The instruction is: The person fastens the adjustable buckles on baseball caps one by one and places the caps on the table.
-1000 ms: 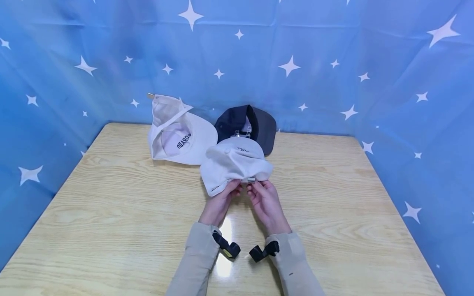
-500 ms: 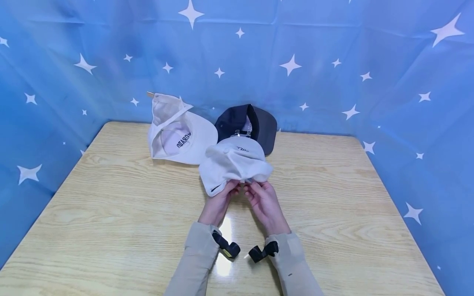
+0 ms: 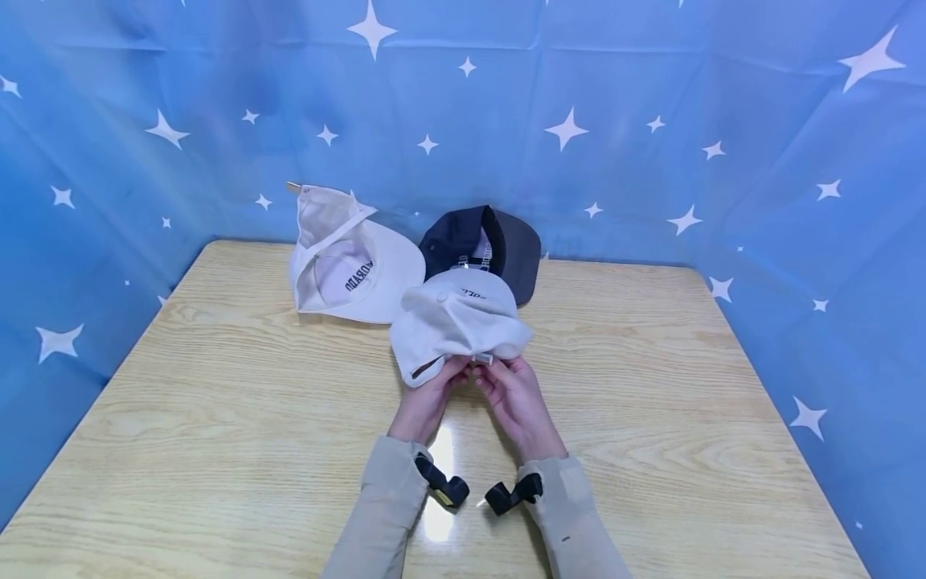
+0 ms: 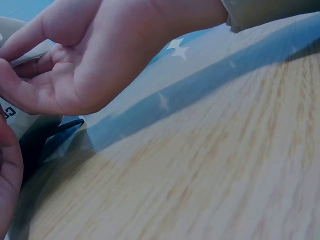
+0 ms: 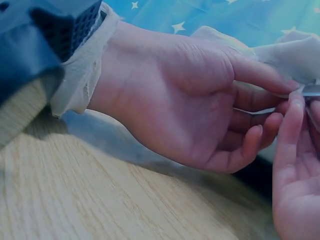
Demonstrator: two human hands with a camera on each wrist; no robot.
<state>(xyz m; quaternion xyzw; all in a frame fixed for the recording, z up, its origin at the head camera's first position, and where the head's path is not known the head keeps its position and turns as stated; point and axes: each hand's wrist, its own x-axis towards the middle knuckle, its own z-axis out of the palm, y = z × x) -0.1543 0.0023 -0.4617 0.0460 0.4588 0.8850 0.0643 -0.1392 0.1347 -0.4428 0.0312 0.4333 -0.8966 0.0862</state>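
Both hands hold the back of a white cap (image 3: 463, 310), its crown slumped and its dark lettering on the far side. My left hand (image 3: 425, 402) pinches the edge at the rear opening, left of a small metal clasp (image 3: 482, 359). Close to it, my right hand (image 3: 524, 402) pinches the strap by that clasp. In the right wrist view, the left thumb and fingertips meet at the strap, beside the shiny clasp (image 5: 311, 90). The left wrist view shows mostly the right hand (image 4: 95, 55), fingers curled. The strap's end is hidden by fingers.
Behind to the left, another white cap (image 3: 394, 269) lies with its inside showing. A dark navy cap (image 3: 521, 253) is partly hidden behind the held cap. All rest on a wood-grain table (image 3: 239, 402); a blue star-patterned curtain (image 3: 492, 104) encloses its back and sides.
The metal clasp has shifted slightly left and tilted between the fingers. The right hand has come a little nearer the left. The slot by the left hand gapes wider; the other caps stay put.
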